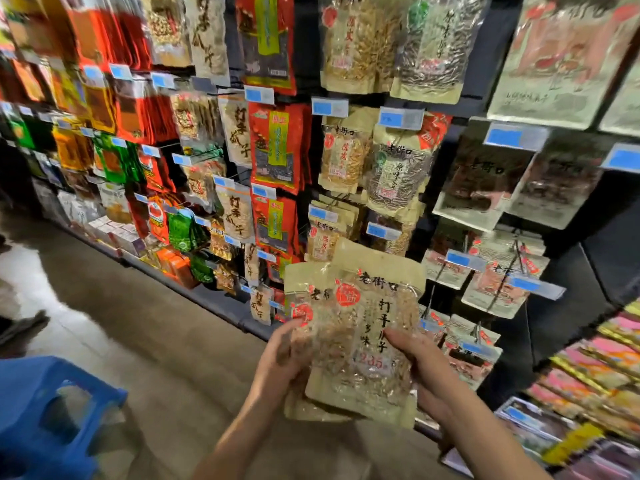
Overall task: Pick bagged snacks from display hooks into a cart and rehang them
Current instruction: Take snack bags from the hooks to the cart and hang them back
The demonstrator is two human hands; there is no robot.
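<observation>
Two beige snack bags with clear windows and red seals are held upright in front of the display wall. The front bag (pixel 367 341) overlaps the rear bag (pixel 298 289), which peeks out on the left. My left hand (pixel 284 358) grips the left edge of the bags, fingers curled round them. My right hand (pixel 415 358) holds the right edge, thumb across the front bag's face. Behind them, hooks (pixel 429 299) on the dark rack carry more bags of the same brand.
A blue plastic cart basket (pixel 45 417) sits at lower left on the grey floor. The rack is packed with hanging bags and blue price tags (pixel 329 107). Colourful packets fill a shelf (pixel 588 375) at lower right. A person's shoe (pixel 24 325) shows at far left.
</observation>
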